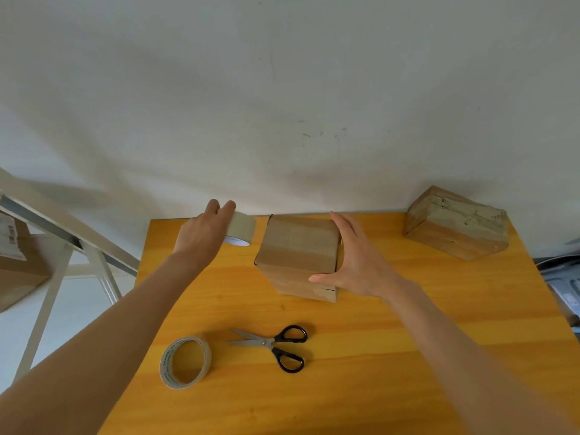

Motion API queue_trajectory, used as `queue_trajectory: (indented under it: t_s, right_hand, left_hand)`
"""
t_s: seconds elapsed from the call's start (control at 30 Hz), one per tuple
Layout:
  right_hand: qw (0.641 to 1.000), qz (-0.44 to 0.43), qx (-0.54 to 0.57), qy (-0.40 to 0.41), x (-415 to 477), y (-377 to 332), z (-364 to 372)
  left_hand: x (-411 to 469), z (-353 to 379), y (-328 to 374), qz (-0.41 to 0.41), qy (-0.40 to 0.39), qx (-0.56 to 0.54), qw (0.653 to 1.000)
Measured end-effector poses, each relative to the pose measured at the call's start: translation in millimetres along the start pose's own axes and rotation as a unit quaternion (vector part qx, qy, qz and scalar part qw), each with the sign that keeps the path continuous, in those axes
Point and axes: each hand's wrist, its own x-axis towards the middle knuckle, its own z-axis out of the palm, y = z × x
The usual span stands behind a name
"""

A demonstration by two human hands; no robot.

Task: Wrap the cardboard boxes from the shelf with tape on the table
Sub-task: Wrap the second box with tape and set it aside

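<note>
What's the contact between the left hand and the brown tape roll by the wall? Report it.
Touching. Head view: the left hand has its fingers over the top of the brown tape roll, no gap.

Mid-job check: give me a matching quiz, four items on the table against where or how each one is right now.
1 brown tape roll
2 pale tape roll
3 scissors
4 middle box

A lies flat, untouched, nearest the camera
B gripped by the left hand
C black handles, blades apart
D right hand braces its side

Pairs: 1-B, 2-A, 3-C, 4-D
</note>
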Motion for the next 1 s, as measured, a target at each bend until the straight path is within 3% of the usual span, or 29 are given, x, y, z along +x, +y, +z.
queue_trajectory:
  t_s: [0.67,1.0]
  right_hand:
    - [0.997,0.035,-0.059,-0.024,-20.8,18.9,-8.0]
    - [0.984,-0.028,-0.173,-0.027,5.4,-32.5,-17.6]
  left_hand:
    - [9.6,20.9,35.7,0.026,-0.062,0.057,0.996]
    - [6.7,27.2,37.6,0.033,-0.063,0.039,0.997]
